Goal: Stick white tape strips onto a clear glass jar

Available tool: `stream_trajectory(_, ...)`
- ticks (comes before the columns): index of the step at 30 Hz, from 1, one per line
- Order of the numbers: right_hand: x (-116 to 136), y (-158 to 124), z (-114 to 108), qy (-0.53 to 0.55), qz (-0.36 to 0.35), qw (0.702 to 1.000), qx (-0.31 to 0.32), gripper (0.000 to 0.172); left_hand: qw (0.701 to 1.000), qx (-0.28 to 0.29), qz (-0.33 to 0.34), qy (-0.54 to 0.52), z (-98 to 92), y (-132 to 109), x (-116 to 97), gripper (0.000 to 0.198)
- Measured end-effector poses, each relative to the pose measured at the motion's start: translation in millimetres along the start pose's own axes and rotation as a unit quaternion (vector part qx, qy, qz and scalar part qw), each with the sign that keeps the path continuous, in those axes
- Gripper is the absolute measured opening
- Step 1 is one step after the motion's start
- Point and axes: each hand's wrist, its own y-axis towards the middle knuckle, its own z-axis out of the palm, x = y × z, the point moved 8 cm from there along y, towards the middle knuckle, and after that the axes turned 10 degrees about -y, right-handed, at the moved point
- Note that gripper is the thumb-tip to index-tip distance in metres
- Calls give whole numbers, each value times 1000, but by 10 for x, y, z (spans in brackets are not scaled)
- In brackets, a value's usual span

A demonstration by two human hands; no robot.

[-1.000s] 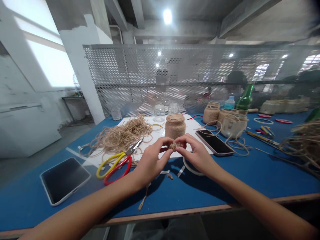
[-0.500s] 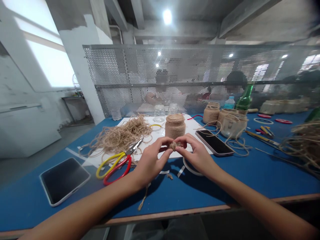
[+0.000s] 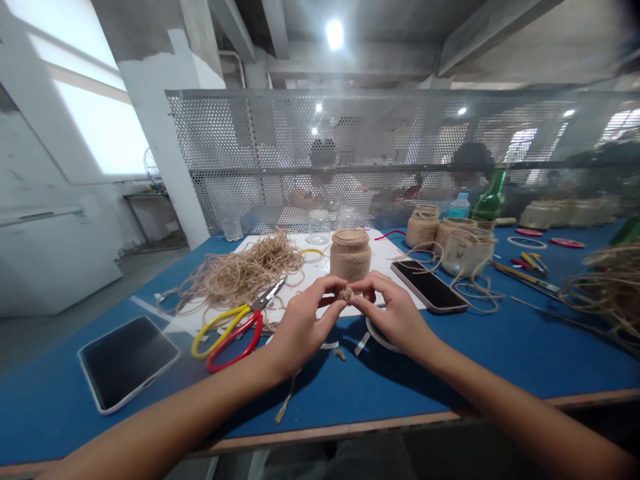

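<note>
Both my hands meet above the blue worktable, their fingertips pinching a small knotted bundle of jute twine (image 3: 346, 293) from either side. My left hand (image 3: 303, 327) is nearest the red-and-yellow-handled scissors (image 3: 233, 340), and my right hand (image 3: 395, 315) is nearest a smartphone (image 3: 429, 286). Just beyond my fingers stands a twine-wrapped jar (image 3: 351, 256). A tangled pile of loose jute twine (image 3: 240, 275) lies on a white sheet (image 3: 387, 267), to the left of the jar.
Behind the wrapped jar stand glass jars (image 3: 319, 227). Further twine-wrapped jars (image 3: 465, 247), a green bottle (image 3: 490, 197) and thin hoops lie right; more twine (image 3: 607, 293) sits far right. A tablet (image 3: 127, 363) lies left. Co-workers sit behind a perforated metal screen (image 3: 300, 147).
My hands have drawn slightly closer around the jute bundle. The objects on the table have not visibly moved.
</note>
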Motion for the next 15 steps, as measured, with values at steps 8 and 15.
stream_trajectory(8, 5, 4, 0, -16, -11, 1000, -7, 14, 1000, 0, 0, 14, 3, -10, 9, 22)
stream_trajectory(15, 13, 1, -9, -17, -15, 1000, -15, 12, 1000, 1, 3, 22, 1, -6, 7, 22)
